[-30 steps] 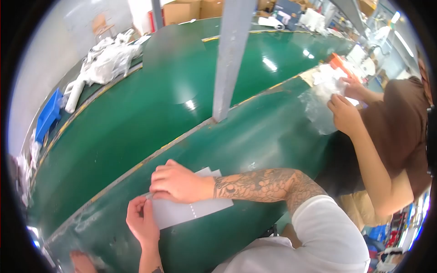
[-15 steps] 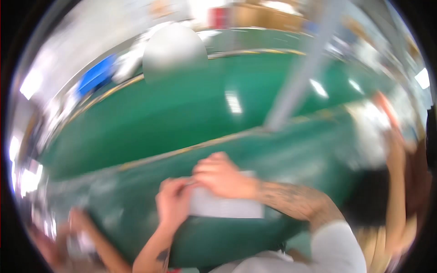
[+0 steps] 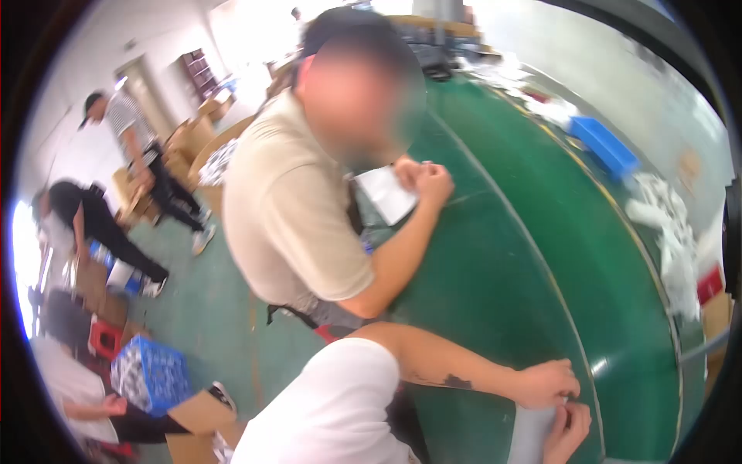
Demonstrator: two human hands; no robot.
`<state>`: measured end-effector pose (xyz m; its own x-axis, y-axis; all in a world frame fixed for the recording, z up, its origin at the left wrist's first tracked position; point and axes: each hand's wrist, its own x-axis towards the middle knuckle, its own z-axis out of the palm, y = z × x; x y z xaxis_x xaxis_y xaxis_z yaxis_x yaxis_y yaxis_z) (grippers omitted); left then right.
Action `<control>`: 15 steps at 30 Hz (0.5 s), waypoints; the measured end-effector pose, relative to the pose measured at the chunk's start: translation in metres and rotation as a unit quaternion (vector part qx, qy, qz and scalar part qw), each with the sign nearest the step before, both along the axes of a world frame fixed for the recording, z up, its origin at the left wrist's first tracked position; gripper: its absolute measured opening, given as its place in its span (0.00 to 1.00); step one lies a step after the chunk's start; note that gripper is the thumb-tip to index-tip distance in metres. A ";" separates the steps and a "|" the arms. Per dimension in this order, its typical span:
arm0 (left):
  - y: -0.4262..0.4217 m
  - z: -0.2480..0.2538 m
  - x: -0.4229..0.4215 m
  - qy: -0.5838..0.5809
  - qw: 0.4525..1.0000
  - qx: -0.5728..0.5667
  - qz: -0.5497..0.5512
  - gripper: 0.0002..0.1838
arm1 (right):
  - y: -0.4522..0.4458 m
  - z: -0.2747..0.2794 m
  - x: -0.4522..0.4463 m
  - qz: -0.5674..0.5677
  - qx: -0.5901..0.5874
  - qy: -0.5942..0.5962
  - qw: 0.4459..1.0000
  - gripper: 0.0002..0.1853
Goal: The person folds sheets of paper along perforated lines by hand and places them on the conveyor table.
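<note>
The left hand point(image 3: 547, 383) and the right hand point(image 3: 568, 435) are both closed, with fingers pinching one end of the pale sheet point(image 3: 532, 433), which is at the green surface point(image 3: 479, 309).

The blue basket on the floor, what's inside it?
The blue basket holds a heap of white and grey pieces, too blurry to name. The ones on top and the basket's sides hide whatever lies at the bottom.
</note>
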<state>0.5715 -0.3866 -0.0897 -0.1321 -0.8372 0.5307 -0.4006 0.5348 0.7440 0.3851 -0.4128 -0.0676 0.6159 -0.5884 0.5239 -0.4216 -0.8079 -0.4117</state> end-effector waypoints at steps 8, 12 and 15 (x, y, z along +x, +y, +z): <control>-0.013 -0.005 -0.003 -0.068 0.996 0.043 0.022 0.05 | 0.014 0.015 0.007 -0.048 0.037 -0.017 0.998 0.10; -0.017 0.003 0.006 -0.032 0.998 0.044 0.036 0.05 | 0.019 0.024 0.013 -0.019 0.005 -0.030 0.999 0.11; -0.025 0.006 0.007 0.018 0.998 0.034 0.039 0.06 | 0.021 0.028 0.010 -0.066 0.066 -0.017 0.995 0.11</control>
